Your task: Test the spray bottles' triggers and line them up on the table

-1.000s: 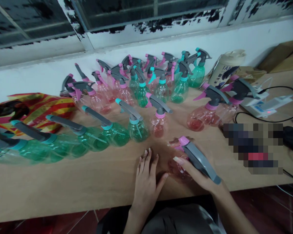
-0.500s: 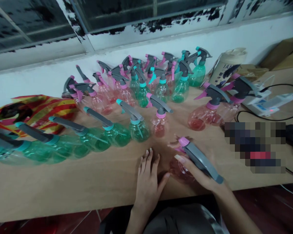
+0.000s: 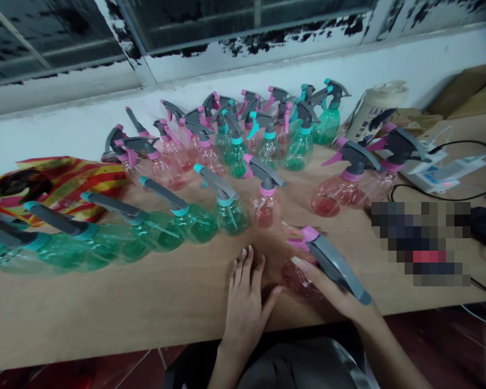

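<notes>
My right hand [image 3: 328, 289] is wrapped round a pink spray bottle [image 3: 299, 278] with a grey and pink trigger head [image 3: 334, 263], held low over the wooden table [image 3: 105, 308] near its front edge. My left hand [image 3: 246, 302] lies flat on the table beside it, fingers stretched out, thumb near the bottle's base. Just beyond stands a pink bottle [image 3: 264, 202] and a row of green spray bottles [image 3: 194, 216] running off to the left.
Several more pink and green spray bottles [image 3: 267, 135] crowd the back by the white wall. A red and yellow striped bag [image 3: 65, 181] lies at the left. At the right are two pink bottles [image 3: 348, 183], a white tub [image 3: 372, 111], a white device [image 3: 437, 173] with black cables, and cardboard.
The pink bottle in my right hand has shifted slightly right and its head has tipped a little. My left hand stays flat in place.
</notes>
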The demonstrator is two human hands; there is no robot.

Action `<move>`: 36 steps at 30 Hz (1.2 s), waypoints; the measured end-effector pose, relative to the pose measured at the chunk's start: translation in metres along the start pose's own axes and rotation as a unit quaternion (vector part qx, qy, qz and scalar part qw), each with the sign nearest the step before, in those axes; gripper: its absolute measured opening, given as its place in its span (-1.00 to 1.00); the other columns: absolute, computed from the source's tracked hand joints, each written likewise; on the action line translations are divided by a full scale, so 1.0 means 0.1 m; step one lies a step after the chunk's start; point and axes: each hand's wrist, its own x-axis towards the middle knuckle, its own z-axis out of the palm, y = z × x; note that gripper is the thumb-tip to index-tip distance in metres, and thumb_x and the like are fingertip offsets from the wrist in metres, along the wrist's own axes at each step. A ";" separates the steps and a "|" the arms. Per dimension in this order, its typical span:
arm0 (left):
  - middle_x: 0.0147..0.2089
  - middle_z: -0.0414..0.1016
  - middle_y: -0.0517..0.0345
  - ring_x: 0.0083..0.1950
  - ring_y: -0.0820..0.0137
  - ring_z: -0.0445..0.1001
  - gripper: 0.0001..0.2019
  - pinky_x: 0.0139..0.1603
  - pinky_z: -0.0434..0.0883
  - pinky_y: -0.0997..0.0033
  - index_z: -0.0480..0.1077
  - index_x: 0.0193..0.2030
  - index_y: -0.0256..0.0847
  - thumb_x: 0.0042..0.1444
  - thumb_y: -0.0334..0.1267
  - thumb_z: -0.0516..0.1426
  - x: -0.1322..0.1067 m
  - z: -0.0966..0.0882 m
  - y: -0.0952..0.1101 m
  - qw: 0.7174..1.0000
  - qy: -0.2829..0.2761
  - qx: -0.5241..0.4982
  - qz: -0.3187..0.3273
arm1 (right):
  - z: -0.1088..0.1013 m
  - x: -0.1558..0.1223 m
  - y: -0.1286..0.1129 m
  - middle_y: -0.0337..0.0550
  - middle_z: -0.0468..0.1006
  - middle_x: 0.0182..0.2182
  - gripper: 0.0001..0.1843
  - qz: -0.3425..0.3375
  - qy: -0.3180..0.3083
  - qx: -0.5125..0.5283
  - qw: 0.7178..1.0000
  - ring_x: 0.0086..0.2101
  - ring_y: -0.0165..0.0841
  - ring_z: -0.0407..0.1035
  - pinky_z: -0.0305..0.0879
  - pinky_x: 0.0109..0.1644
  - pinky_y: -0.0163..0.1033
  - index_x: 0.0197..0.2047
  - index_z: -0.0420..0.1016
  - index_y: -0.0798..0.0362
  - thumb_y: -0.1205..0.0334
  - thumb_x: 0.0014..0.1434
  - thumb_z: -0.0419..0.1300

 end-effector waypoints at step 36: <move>0.44 0.08 -0.19 0.44 0.07 0.08 -0.42 0.31 0.23 -0.08 0.04 0.38 -0.22 0.30 -0.05 0.05 0.01 -0.02 0.01 1.000 0.006 0.004 -0.001 | -0.01 0.04 -0.03 -0.21 0.59 -0.39 -0.88 0.056 -0.016 0.005 0.998 -0.35 -0.27 0.54 0.46 -0.38 -0.23 -0.25 0.44 -0.08 0.08 0.23 0.20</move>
